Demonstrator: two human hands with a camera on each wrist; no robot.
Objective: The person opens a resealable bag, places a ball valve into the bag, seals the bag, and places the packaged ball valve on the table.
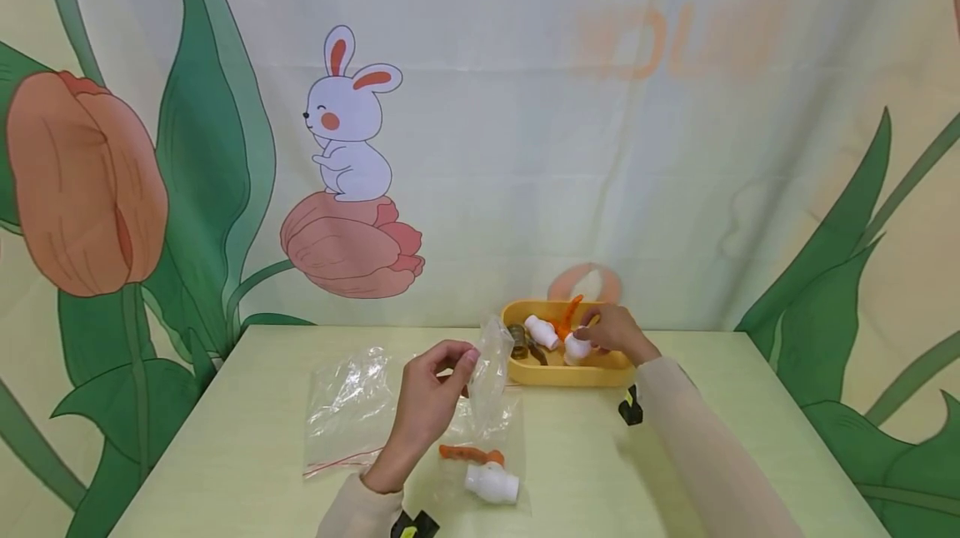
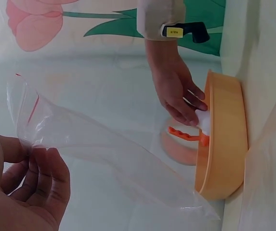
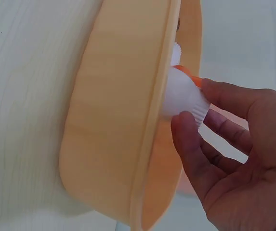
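Observation:
My left hand (image 1: 430, 395) pinches a clear zip bag (image 1: 491, 376) by its top, and the bag hangs down from the fingertips. In the left wrist view this bag (image 2: 104, 154) looks flat, with a red zip line near its mouth. Over at the yellow bin (image 1: 573, 377), my right hand (image 1: 615, 331) holds a white plastic valve (image 3: 183, 94) between thumb and fingers, just inside the rim. An orange lever handle (image 2: 183, 134) sticks up beside that valve. Whether the two are joined is hard to tell.
Also in the bin lie another white fitting (image 1: 542, 331) and a dark, brassy threaded piece (image 1: 517, 341). Nearer me, a white valve (image 1: 492, 484) and an orange handle (image 1: 471, 454) lie on a clear bag or inside it. Another clear bag (image 1: 348, 409) lies flat at left.

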